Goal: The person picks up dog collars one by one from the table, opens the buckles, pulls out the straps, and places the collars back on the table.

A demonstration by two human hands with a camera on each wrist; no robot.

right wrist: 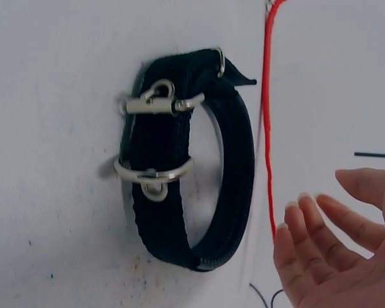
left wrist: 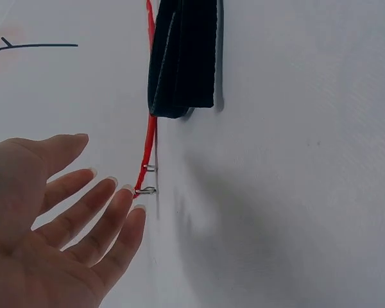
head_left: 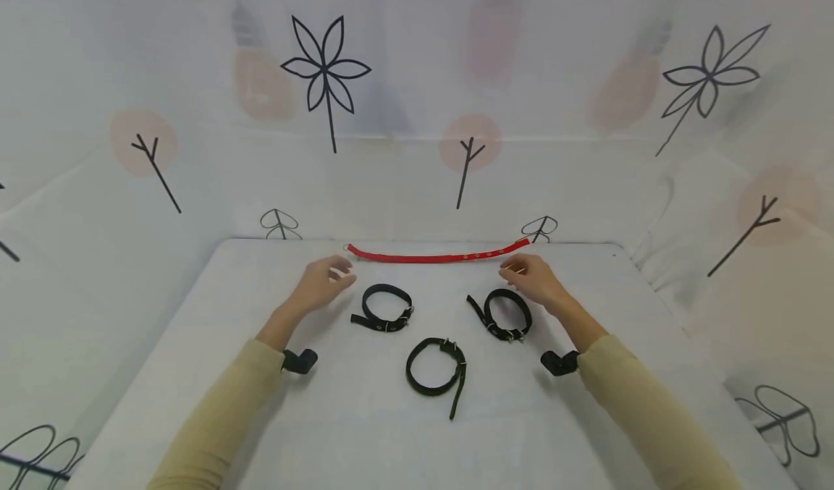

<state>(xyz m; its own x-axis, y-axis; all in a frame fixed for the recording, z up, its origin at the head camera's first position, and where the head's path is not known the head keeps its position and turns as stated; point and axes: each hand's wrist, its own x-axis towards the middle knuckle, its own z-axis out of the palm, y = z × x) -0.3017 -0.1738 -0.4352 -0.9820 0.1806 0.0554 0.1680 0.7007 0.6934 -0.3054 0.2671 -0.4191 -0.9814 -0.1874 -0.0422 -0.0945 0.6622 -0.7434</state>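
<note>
A red collar [head_left: 430, 259] lies unbuckled and stretched out along the back of the table, with metal eyelets toward its right end. Near its left end is my left hand [head_left: 323, 282], fingers loosely bent and holding nothing; the left wrist view shows its fingertips close to the collar's metal rings [left wrist: 145, 190]. My right hand [head_left: 536, 279] is by the other end, its fingers [right wrist: 321, 240] relaxed around nothing. Two black collars, a left one [head_left: 366, 303] and a right one [head_left: 529, 316], are buckled into loops. Closer to me lies a dark green looped collar [head_left: 409, 374].
All the collars rest on a white-covered table [head_left: 339, 432]. A white cloth backdrop [head_left: 404, 186] printed with flowers and twigs rises behind and along both sides. Black wrist mounts [head_left: 300, 361] sit at both cuffs.
</note>
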